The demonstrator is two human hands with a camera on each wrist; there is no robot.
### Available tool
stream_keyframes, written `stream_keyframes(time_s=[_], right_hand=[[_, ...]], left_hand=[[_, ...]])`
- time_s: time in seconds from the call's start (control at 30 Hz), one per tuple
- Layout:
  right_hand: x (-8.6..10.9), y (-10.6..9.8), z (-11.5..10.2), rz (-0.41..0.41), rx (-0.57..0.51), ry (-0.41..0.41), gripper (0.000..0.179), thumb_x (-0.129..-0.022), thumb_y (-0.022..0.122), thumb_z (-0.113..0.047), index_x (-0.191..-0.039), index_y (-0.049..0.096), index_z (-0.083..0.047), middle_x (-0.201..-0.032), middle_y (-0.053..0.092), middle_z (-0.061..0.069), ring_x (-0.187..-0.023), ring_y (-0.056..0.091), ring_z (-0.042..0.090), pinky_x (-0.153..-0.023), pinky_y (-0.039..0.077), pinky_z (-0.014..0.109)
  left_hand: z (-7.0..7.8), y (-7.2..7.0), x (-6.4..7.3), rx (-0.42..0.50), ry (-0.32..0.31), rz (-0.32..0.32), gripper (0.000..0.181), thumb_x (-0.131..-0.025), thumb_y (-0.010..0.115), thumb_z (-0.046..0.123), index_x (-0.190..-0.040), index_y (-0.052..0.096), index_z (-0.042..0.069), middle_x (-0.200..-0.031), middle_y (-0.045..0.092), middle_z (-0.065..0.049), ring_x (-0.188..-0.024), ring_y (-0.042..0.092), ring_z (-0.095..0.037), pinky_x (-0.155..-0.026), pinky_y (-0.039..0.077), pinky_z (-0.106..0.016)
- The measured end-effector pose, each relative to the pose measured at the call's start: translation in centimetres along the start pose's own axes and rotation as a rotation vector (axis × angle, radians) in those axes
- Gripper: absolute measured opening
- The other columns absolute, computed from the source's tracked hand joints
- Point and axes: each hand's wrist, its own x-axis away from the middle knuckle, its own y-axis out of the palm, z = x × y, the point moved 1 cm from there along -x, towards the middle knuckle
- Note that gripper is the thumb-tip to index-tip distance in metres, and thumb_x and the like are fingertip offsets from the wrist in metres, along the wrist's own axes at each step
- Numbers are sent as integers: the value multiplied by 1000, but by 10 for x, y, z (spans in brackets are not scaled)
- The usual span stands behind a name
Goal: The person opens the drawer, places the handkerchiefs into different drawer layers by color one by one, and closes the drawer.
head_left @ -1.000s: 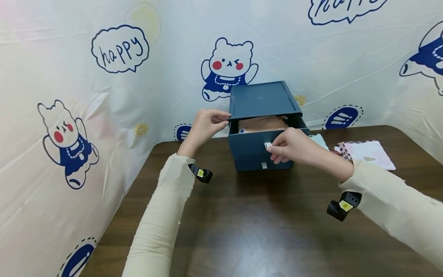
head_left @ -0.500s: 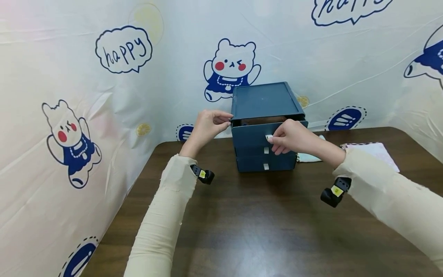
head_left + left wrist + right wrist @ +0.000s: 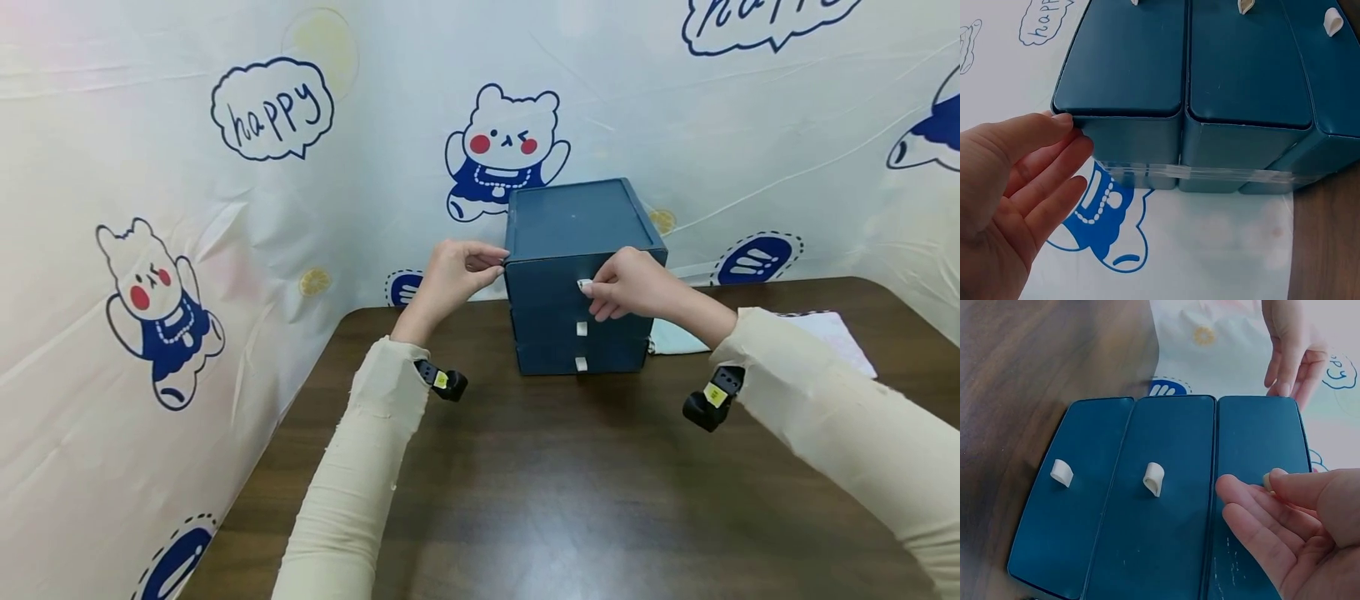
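A dark blue three-drawer cabinet (image 3: 570,221) stands upright at the back of the table, all its drawers flush with the frame. My right hand (image 3: 630,287) pinches the small white pull tab (image 3: 1267,482) of the top drawer (image 3: 543,287) between thumb and index finger. White loops mark the middle drawer (image 3: 1172,537) and the bottom drawer (image 3: 1054,531) too. At the cabinet's upper left front corner, my left hand (image 3: 453,279) holds the edge with thumb and index fingertips. Its other fingers lie loosely beside the cabinet's side wall (image 3: 1135,140).
To the right of the cabinet lie a light blue cloth (image 3: 675,337) and a white-pink cloth (image 3: 832,337), partly behind my right arm. Clear tape (image 3: 1179,172) runs along the cabinet's side. A printed curtain (image 3: 390,167) hangs behind the brown table (image 3: 525,483).
The top drawer, which stood out with a tan item showing inside, has slid in until flush. My right hand moved back with its tab. My left hand stayed at the corner.
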Motion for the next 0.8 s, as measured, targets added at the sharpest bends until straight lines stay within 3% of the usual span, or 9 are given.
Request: stream_keyframes(time_s=[0.3, 0.8], right_hand=[[-2, 2, 7, -5, -48, 17, 29, -94, 52, -15, -101, 64, 11, -81, 68, 15, -77, 67, 28, -68, 55, 36], [1, 22, 31, -59, -160, 79, 28, -92, 56, -14, -101, 64, 12, -83, 68, 17, -74, 67, 22, -65, 55, 31]], left_hand=[[-2, 1, -1, 16, -4, -14, 22, -85, 64, 5, -107, 68, 4, -99, 67, -7, -84, 64, -14, -76, 52, -24], [-4, 2, 0, 23, 15, 3, 22, -85, 64, 5, -107, 68, 4, -100, 67, -7, -84, 64, -13, -75, 52, -22]])
